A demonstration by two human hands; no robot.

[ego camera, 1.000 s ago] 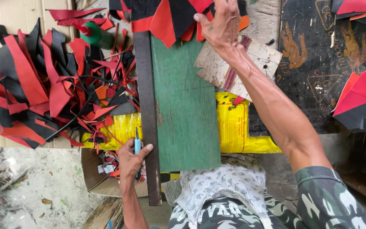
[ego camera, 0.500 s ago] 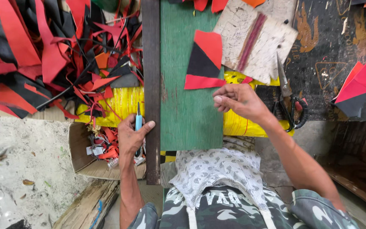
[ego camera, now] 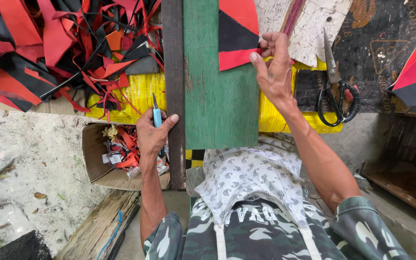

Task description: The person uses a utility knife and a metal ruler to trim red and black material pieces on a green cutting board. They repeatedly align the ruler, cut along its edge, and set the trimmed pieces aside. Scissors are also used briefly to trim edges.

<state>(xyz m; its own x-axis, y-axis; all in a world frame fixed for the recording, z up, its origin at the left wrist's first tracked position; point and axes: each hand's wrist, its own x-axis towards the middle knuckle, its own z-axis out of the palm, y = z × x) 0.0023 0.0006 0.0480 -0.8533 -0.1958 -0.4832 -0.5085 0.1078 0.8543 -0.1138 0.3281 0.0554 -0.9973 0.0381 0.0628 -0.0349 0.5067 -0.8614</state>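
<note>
Red-and-black piece (ego camera: pixel 237 33): flat on the green board (ego camera: pixel 220 101), upper centre of frame, lower right corner overhanging the board's right edge. That corner is pinched by the right hand (ego camera: pixel 275 72), thumb and fingertips closed on it, other fingers loosely curled.

Left hand (ego camera: pixel 154 132): lower left of the piece, well apart from it, across the dark bar (ego camera: pixel 174 72). It is closed around a blue-handled knife (ego camera: pixel 156 115), blade tip pointing up-frame, thumb pressed on the bar's left edge.

Risks, as judged:
- Piece is held at one corner only, so it can pivot or skew on the board if it is pulled or a blade is dragged over it. A crooked cut is the likely result.
- Right fingertips sit on the piece's edge; any cut line run near that corner puts them in the blade path.
- The knife is carried with the blade exposed beside the thumb; a slip off the bar edge can nick the hand.
- The bar is held only by the thumb at its lower end, so the upper end can swing.

Surroundings: red and black offcuts (ego camera: pixel 49 48) are piled upper left, some lying against the bar and liable to snag. Scissors (ego camera: pixel 335 86) lie right of the right hand, on the bench (ego camera: pixel 391 29). A cardboard box of scraps (ego camera: pixel 116 154) sits below the left hand. Yellow sheeting (ego camera: pixel 136 91) lies under the board.
</note>
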